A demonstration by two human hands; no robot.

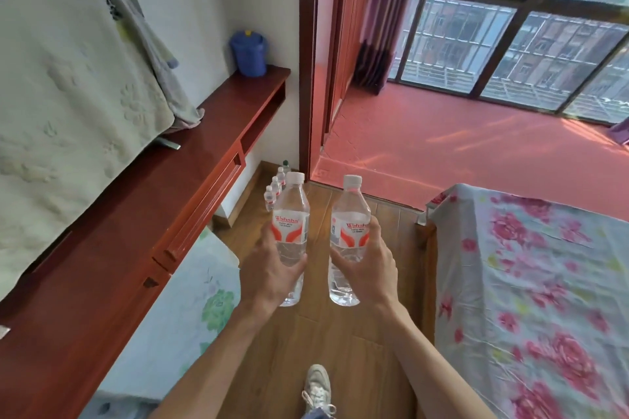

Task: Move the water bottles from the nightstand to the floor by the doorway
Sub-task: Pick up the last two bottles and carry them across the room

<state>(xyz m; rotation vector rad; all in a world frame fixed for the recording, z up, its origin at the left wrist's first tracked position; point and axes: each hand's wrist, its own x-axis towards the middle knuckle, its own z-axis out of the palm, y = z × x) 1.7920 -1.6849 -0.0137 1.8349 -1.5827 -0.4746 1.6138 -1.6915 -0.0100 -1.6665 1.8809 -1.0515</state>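
Observation:
My left hand [263, 269] grips a clear water bottle [292, 211] with a white cap and a red-and-white label, held upright. My right hand [369, 264] grips a second, matching water bottle [350, 211], also upright. Both are held out in front of me, above the wooden floor [326, 326]. Ahead, several more small bottles [274, 189] stand in a row on the floor against the base of the red cabinet, just left of the doorway [360, 163].
A long red wooden cabinet [136, 214] runs along my left, with a cloth-covered screen [68, 105] and a blue container [250, 53] on top. A bed with a floral sheet [531, 282] fills the right. My shoe [316, 388] shows below. Beyond the doorway lies a red-floored room with a large window.

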